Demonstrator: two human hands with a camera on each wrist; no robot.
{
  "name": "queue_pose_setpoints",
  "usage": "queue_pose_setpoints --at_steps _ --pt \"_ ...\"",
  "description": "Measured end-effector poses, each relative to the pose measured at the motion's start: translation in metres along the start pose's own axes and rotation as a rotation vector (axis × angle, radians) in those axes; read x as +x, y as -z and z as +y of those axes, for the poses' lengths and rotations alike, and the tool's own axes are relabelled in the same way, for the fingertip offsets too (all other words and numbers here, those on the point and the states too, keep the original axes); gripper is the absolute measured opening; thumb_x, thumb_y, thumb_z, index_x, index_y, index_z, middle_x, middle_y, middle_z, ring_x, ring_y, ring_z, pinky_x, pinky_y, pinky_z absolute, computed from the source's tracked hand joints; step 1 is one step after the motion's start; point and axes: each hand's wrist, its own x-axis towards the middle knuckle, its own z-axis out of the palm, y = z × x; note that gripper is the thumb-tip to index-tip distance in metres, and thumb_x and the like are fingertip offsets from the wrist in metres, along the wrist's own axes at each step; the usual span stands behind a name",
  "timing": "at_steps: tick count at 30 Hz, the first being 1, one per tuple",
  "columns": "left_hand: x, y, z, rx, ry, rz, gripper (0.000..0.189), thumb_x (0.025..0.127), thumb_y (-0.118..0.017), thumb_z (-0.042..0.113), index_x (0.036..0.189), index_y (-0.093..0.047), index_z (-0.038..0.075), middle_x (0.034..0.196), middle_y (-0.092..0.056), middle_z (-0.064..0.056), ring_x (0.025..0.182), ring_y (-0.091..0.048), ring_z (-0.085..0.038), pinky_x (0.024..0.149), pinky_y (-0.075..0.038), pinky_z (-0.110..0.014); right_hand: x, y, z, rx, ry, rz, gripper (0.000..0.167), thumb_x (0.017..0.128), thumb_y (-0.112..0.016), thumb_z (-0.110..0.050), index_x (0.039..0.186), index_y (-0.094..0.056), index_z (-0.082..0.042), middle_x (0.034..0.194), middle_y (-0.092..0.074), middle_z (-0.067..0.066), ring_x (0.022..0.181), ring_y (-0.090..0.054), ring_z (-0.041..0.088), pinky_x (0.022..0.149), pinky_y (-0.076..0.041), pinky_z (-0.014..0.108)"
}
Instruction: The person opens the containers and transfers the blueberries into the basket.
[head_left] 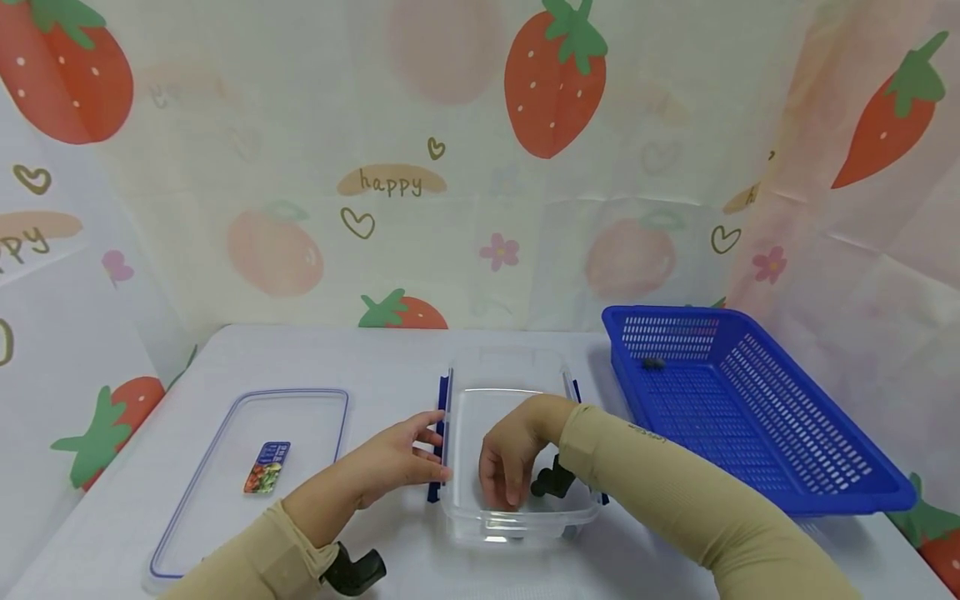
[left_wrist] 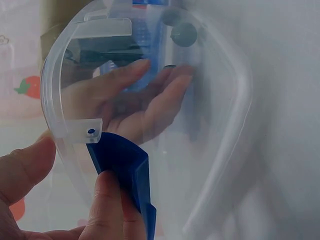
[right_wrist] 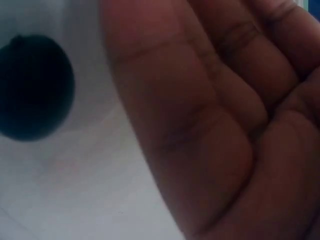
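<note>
A clear plastic box [head_left: 525,521] with blue side latches stands in front of me. My left hand [head_left: 401,454] is at its left side. In the left wrist view, its thumb lies by the rim and its fingers touch a blue latch [left_wrist: 125,170]. My right hand [head_left: 510,458] reaches down into the box. Through the wall its thumb and fingers look apart, with no object visible between them. A dark green round thing [right_wrist: 35,87] lies beside that hand, blurred. Another dark round thing [left_wrist: 184,35] shows through the box wall; its kind is unclear.
The clear lid [head_left: 217,508], blue-edged and with a colourful label [head_left: 266,467], lies left on the white table [head_left: 397,367]. At the right stands a blue perforated basket [head_left: 750,417] with a small dark thing [head_left: 653,363] inside. A strawberry-print cloth [head_left: 480,183] hangs behind.
</note>
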Motion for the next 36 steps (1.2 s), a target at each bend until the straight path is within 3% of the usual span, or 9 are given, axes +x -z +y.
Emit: queue_pose_setpoints --at_steps 17,26,33,36 --pt "-0.0018 -0.0012 0.0011 -0.01 -0.006 0.002 0.081 0.073 -0.076 0.009 0.14 -0.032 0.009 0.122 -0.045 -0.015 0.096 -0.055 -0.021 0.083 -0.051 -0.041 0.0041 -0.0032 0.0043 0.04 -0.098 -0.112 0.028 0.079 -0.059 0.014 0.107 -0.062 0.01 0.076 -0.065 0.003 0.067 -0.059 0.011 0.064 -0.051 0.021" --pt "-0.0025 -0.0009 0.0014 -0.005 -0.005 0.001 0.08 0.073 -0.076 0.01 0.14 -0.032 0.01 0.122 -0.046 -0.015 0.095 -0.055 -0.021 0.082 -0.051 -0.041 0.0063 -0.0034 0.0039 0.086 -0.048 -0.136 0.029 0.081 -0.056 0.015 0.11 -0.057 0.012 0.08 -0.064 0.003 0.069 -0.06 0.011 0.066 -0.053 0.022" --pt "-0.0018 -0.0005 0.0006 -0.008 -0.012 -0.004 0.08 0.074 -0.075 0.009 0.141 -0.031 0.009 0.122 -0.045 -0.015 0.095 -0.056 -0.02 0.082 -0.051 -0.04 0.008 -0.0016 0.0027 0.09 0.071 -0.133 0.028 0.082 -0.055 0.013 0.11 -0.058 0.011 0.084 -0.065 0.003 0.073 -0.059 0.01 0.071 -0.053 0.023" --pt "-0.0022 -0.0005 0.0011 -0.007 -0.009 -0.001 0.08 0.074 -0.076 0.009 0.14 -0.031 0.009 0.122 -0.045 -0.015 0.095 -0.056 -0.02 0.082 -0.051 -0.041 0.0089 -0.0024 0.0026 0.101 0.048 -0.135 0.029 0.082 -0.055 0.013 0.111 -0.057 0.011 0.084 -0.065 0.003 0.074 -0.059 0.01 0.07 -0.053 0.023"
